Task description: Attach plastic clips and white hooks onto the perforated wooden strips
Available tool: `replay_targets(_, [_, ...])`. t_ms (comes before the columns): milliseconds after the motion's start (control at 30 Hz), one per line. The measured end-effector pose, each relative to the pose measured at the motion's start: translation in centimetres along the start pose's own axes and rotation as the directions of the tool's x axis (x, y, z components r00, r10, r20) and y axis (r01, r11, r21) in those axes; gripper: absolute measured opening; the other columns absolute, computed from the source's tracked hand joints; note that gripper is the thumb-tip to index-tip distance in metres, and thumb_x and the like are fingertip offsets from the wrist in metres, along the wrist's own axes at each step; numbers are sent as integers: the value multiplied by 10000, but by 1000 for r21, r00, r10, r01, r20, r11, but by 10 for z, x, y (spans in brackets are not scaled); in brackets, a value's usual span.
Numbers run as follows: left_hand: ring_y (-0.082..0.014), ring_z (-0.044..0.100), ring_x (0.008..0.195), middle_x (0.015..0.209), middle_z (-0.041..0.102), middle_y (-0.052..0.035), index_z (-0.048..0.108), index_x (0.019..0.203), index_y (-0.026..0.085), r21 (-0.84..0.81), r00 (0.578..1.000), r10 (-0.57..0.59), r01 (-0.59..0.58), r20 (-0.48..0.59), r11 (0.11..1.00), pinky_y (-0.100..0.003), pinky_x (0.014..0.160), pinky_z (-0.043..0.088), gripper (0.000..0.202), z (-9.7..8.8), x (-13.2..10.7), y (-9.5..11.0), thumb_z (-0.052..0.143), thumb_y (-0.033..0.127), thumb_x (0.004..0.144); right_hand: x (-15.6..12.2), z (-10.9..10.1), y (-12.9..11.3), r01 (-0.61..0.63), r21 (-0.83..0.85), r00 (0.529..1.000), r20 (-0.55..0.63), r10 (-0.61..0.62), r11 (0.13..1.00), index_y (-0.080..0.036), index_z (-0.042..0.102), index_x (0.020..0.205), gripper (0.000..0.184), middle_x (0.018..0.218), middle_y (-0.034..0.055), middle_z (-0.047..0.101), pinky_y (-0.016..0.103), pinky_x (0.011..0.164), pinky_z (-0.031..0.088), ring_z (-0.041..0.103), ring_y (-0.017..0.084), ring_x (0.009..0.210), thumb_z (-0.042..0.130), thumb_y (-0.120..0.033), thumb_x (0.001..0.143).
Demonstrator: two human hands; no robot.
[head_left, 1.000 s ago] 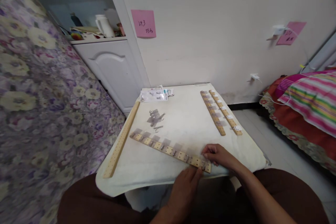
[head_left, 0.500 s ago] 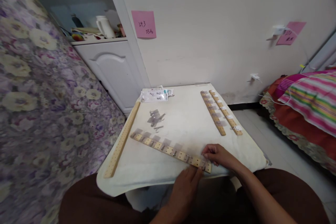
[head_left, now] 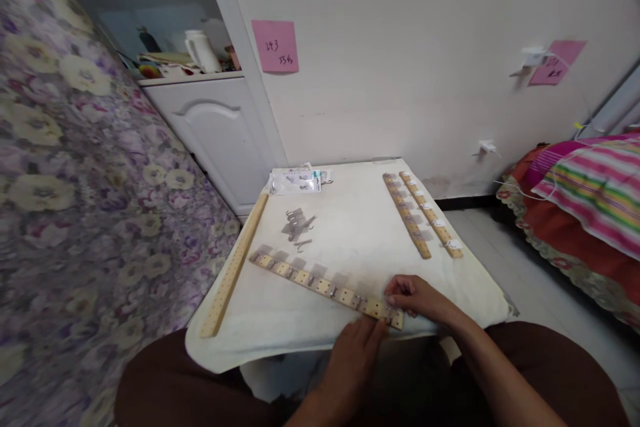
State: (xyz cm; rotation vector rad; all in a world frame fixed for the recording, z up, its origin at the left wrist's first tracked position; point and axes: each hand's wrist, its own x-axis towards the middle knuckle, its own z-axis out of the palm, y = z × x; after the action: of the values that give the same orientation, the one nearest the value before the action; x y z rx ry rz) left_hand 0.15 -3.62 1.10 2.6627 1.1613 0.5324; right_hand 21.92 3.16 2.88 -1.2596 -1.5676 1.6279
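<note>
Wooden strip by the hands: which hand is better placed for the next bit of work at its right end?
The right hand, probably: its curled fingers sit at that end of the strip, while the left hand has its fingertips at the near edge, seemingly steadying it.

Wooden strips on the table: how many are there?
4: a left strip along one side of the table, a front strip slanting across the near side, plus an inner strip and outer strip side by side at the right. None seems hidden.
</note>
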Motion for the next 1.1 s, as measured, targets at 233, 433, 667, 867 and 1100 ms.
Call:
replay_targets(233, [-201, 583, 983, 1159, 624, -76, 415, 1329, 236, 9, 999, -7, 7, 50, 1000, -353, 854, 493, 413, -4, 0, 2, 380, 146, 927, 1, 2, -1, -51, -46, 998, -44, 49, 998, -164, 581, 787, 203, 617, -57, 506, 173, 428, 316, 421, 62, 507, 693, -236, 634])
replay_targets(433, [-190, 591, 974, 1130, 634, -73, 425, 1313, 229, 24, 1000, 5, -5, 24, 1000, -343, 850, 504, 385, -6, 1, 2, 372, 159, 939, 5, 4, 2, -72, -23, 996, -58, 70, 997, -167, 562, 788, 226, 602, -72, 499, 177, 418, 309, 410, 54, 473, 692, -203, 606])
replay_targets(667, [-173, 589, 955, 1109, 633, -50, 402, 1318, 241, 53, 998, 46, -44, -34, 998, -317, 824, 521, 410, -7, 3, 2, 403, 135, 922, 6, 5, 2, -83, -16, 993, -82, 82, 996, -170, 541, 793, 261, 617, -79, 485, 176, 411, 333, 426, 54, 481, 696, -177, 583])
replay_targets(867, [-177, 582, 955, 1117, 625, -61, 433, 1276, 226, 50, 999, 21, -23, 24, 998, -329, 823, 519, 358, -10, 3, 3, 404, 162, 925, 6, 8, 2, -80, -11, 994, -71, 79, 997, -177, 517, 781, 240, 603, -77, 496, 178, 408, 355, 443, 62, 477, 678, -181, 603])
replay_targets(1100, [-195, 557, 1057, 1227, 583, -82, 351, 1357, 234, -10, 998, -8, 8, 66, 1000, -359, 904, 492, 540, -15, 1, 6, 422, 60, 850, -1, 7, -2, -57, 19, 996, -66, 58, 998, -171, 542, 837, 294, 663, -61, 528, 181, 429, 348, 465, 56, 481, 718, -252, 616])
